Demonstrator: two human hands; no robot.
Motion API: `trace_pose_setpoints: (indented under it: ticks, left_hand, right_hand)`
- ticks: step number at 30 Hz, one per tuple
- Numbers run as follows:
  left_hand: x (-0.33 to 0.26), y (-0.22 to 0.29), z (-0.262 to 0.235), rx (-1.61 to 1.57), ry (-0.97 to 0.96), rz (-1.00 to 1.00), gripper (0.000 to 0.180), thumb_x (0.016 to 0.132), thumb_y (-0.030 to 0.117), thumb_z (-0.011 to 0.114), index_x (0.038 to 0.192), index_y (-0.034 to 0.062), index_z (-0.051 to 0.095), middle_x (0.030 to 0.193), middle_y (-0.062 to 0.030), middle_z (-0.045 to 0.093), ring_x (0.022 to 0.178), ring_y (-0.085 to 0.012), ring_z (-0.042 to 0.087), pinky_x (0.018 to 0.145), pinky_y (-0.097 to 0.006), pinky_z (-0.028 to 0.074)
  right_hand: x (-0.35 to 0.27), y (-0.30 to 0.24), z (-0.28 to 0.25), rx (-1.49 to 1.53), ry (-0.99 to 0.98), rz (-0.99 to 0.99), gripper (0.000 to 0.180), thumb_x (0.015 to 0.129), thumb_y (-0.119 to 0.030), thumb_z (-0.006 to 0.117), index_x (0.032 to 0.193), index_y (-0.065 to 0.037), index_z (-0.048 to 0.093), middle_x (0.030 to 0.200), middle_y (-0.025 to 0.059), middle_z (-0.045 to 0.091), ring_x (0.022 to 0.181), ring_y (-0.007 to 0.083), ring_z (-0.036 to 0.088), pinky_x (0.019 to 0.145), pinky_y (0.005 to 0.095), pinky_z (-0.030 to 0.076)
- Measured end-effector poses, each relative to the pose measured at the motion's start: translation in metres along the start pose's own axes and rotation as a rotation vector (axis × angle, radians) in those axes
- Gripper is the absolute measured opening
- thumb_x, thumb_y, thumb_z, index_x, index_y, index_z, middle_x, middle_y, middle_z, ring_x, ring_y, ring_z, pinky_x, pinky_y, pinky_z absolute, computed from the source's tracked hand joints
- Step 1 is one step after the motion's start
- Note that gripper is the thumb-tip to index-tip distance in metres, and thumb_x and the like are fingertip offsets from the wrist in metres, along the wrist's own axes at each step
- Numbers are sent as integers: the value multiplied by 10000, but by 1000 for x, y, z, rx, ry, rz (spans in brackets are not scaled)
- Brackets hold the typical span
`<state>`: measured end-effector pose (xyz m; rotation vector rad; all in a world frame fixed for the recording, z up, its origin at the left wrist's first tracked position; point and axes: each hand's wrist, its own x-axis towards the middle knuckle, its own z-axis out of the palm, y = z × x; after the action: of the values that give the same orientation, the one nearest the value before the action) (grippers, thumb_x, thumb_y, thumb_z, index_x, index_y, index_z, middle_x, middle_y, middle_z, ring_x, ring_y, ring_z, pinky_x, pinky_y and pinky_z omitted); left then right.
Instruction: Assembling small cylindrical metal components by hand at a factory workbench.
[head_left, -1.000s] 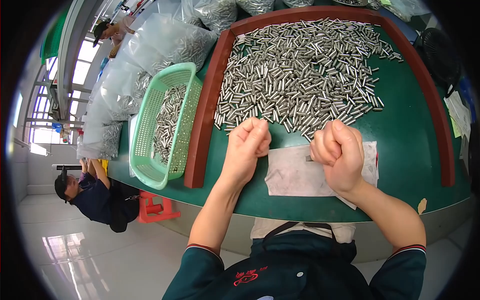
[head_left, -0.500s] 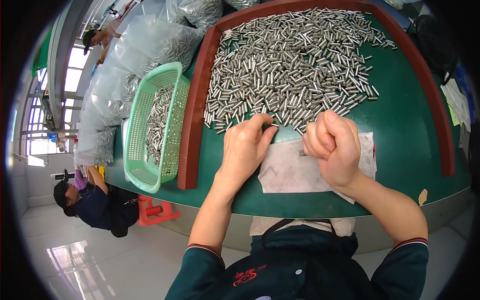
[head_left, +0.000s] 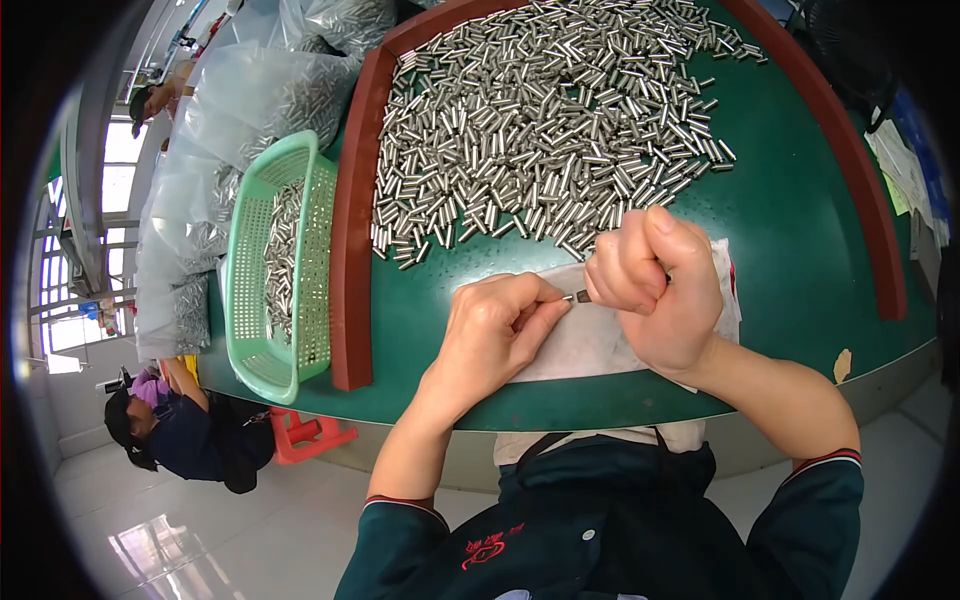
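My left hand (head_left: 490, 330) pinches a small shiny metal pin (head_left: 568, 297) between thumb and fingertips, its end poking out to the right. Closed in a fist, my right hand (head_left: 660, 285) grips a small tool with a flat grey tip (head_left: 584, 296); the rest of it is hidden in my fingers. That tip points at the pin's end, almost touching it. Both hands are over a stained white cloth (head_left: 640, 345) on the green tabletop. Beyond them spreads a large heap of loose metal pins (head_left: 560, 120).
A dark red wooden rail (head_left: 352, 250) borders the heap at left, back and right. Left of it stands a green plastic basket (head_left: 262, 385) partly filled with pins. Clear plastic bags (head_left: 225, 115) of pins line the far left. Two other people and a red stool (head_left: 310, 436) are at left.
My left hand has drawn back from the heap's near edge to the cloth, with a pin now showing in its fingertips. My right fist stays nearly in place. The whole view has shifted slightly.
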<state>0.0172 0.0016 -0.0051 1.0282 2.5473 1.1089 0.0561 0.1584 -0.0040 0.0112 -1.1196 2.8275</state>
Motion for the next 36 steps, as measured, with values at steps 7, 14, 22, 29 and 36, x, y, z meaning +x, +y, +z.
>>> trace_pose_setpoints:
  ticks: [7, 14, 22, 29, 36]
  left_hand:
    - [0, 2, 0, -23, -11, -57, 70, 689, 31, 657, 701, 1, 596, 550, -93, 537, 463, -194, 505, 439, -299, 394]
    - [0, 0, 2, -49, 7, -49, 71, 681, 26, 657, 693, -1, 593, 555, -91, 537, 472, -203, 506, 449, -306, 395]
    - [1, -2, 1, -73, -4, -42, 77, 675, 27, 661, 686, 0, 590, 555, -99, 531, 478, -224, 508, 452, -321, 392]
    - [1, 4, -2, -44, -6, -45, 84, 684, 36, 661, 679, 0, 585, 552, -102, 529, 481, -230, 504, 457, -330, 388]
    - [-4, -7, -8, -506, 86, -207, 69, 785, 55, 601, 758, 14, 552, 673, 23, 490, 573, -7, 394, 486, -173, 310]
  right_hand:
    - [1, 3, -2, -33, -39, 4, 410, 907, -252, 281, 520, -120, 259, 422, -24, 241, 399, 85, 161, 409, 252, 178]
    - [0, 4, -1, -45, -53, -11, 417, 912, -269, 291, 524, -117, 267, 427, -26, 236, 402, 84, 167, 416, 254, 180]
    - [-5, 8, 6, -195, -64, -47, 428, 900, -272, 336, 509, -109, 268, 442, -26, 243, 412, 77, 192, 424, 252, 187]
    - [1, 9, 10, -170, -76, -60, 357, 866, -182, 394, 547, -61, 289, 508, -34, 284, 481, 61, 227, 435, 240, 204]
    - [-2, 7, 4, -64, -18, -25, 375, 871, -140, 361, 514, -80, 261, 473, -29, 262, 439, 60, 233, 418, 229, 197]
